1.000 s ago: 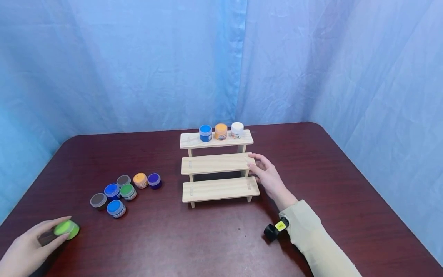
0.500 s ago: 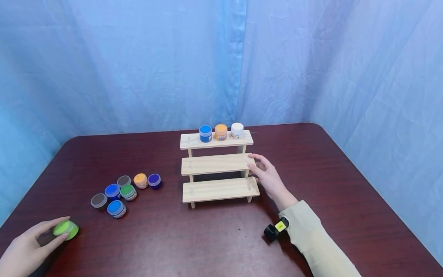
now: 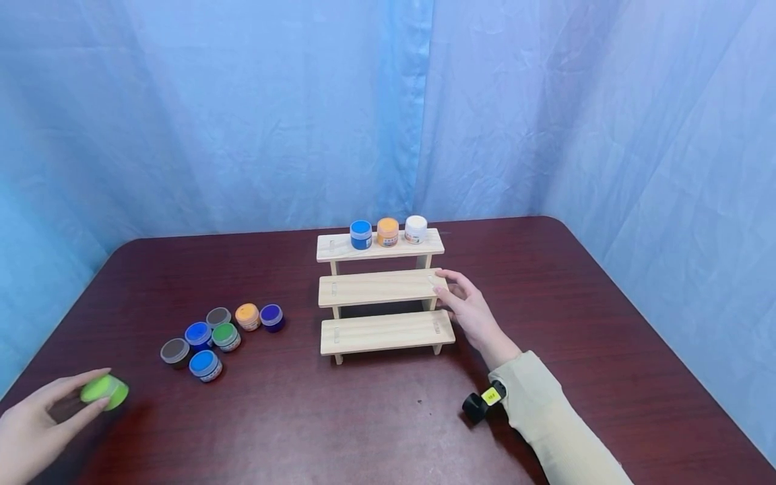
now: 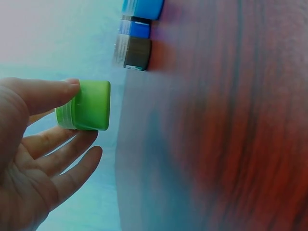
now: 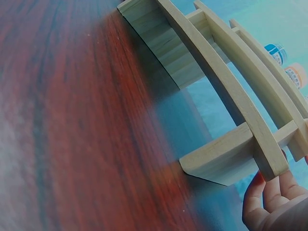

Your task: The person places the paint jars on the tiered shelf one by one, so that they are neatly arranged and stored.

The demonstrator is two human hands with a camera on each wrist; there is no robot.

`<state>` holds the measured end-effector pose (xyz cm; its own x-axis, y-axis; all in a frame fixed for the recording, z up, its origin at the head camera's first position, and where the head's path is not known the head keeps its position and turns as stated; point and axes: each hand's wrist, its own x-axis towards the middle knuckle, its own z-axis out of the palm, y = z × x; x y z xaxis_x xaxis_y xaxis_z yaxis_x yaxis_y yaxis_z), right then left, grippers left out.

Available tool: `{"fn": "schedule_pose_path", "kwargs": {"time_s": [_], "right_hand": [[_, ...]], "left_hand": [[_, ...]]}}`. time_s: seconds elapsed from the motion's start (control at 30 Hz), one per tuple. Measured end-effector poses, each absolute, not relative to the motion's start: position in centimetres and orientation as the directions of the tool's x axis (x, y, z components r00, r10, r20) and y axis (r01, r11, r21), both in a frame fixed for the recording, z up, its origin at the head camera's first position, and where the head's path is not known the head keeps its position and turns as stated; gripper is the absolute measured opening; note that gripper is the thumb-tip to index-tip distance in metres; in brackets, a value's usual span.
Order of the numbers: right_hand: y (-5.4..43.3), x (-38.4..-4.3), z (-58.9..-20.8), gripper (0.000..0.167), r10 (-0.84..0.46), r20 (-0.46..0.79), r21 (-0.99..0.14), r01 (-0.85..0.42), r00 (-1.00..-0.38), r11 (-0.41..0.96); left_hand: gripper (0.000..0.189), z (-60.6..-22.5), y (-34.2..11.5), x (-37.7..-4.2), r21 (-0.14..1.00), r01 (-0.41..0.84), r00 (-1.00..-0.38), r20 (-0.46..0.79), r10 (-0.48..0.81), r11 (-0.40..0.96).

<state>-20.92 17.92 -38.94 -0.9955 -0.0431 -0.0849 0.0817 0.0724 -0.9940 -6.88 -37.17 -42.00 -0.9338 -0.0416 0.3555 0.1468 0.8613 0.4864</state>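
At the table's left front, my left hand (image 3: 39, 419) pinches a lime-green paint jar (image 3: 108, 392) between thumb and fingers. In the left wrist view this jar (image 4: 94, 106) is lifted off the tabletop, lying sideways in that camera's picture. My right hand (image 3: 475, 313) holds the right end of a three-step wooden display stand (image 3: 376, 288), fingers at the edge of its middle step. From the right wrist, some fingers (image 5: 272, 195) show by the end of the stand's front board (image 5: 231, 91); the rest are hidden. Blue (image 3: 361, 236), orange (image 3: 388, 233) and white (image 3: 415, 230) jars stand on the top step.
Left of the stand, several jars cluster on the dark red table (image 3: 339, 417): purple (image 3: 272, 318), orange (image 3: 248, 317), green (image 3: 226, 337), blue (image 3: 205, 366) and dark-lidded (image 3: 175, 352) among them. Blue curtains (image 3: 273, 121) hang behind the table and along its sides.
My left hand has moved slightly left and up with the lime-green jar, lifting it from the table. The right hand and the stand stay where they were.
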Motion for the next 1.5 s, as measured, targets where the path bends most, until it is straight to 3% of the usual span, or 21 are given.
{"fn": "schedule_pose_path", "kwargs": {"time_s": [0.13,0.3,0.37,0.53,0.6,0.87,1.5], "right_hand": [[17.9,-21.0,-39.0,0.040,-0.044,-0.088,-0.993,0.084,-0.995,0.079],[17.9,-21.0,-39.0,0.041,-0.052,-0.079,-0.993,0.075,-0.995,0.086],[17.8,-21.1,-39.0,0.041,-0.053,-0.076,-0.994,0.071,-0.996,0.082],[17.8,-21.1,-39.0,0.040,-0.052,-0.074,-0.994,0.070,-0.996,0.079],[17.8,-21.1,-39.0,0.040,-0.050,-0.074,-0.994,0.070,-0.996,0.080],[18.1,-21.0,-39.3,0.041,-0.027,-0.083,-0.994,0.081,-0.996,0.073],[18.0,-21.1,-39.2,0.041,-0.039,-0.083,-0.994,0.080,-0.996,0.079]], "left_hand": [[0.054,-42.2,-37.6,-7.1,0.497,0.189,-0.917,0.398,-0.029,0.847],[0.044,-41.4,-37.0,-7.2,0.511,0.195,-0.916,0.400,-0.030,0.837],[0.055,-42.0,-37.4,-7.6,0.489,0.210,-0.902,0.430,-0.025,0.847],[0.058,-41.9,-37.6,-8.3,0.473,0.215,-0.894,0.448,-0.023,0.854],[0.047,-40.5,-36.4,-8.2,0.483,0.202,-0.904,0.427,-0.028,0.852],[0.042,-35.8,-33.0,-8.6,0.457,0.144,-0.932,0.362,-0.036,0.878],[0.043,-33.3,-28.6,-11.3,0.486,0.251,-0.888,0.459,0.000,0.837]]}}
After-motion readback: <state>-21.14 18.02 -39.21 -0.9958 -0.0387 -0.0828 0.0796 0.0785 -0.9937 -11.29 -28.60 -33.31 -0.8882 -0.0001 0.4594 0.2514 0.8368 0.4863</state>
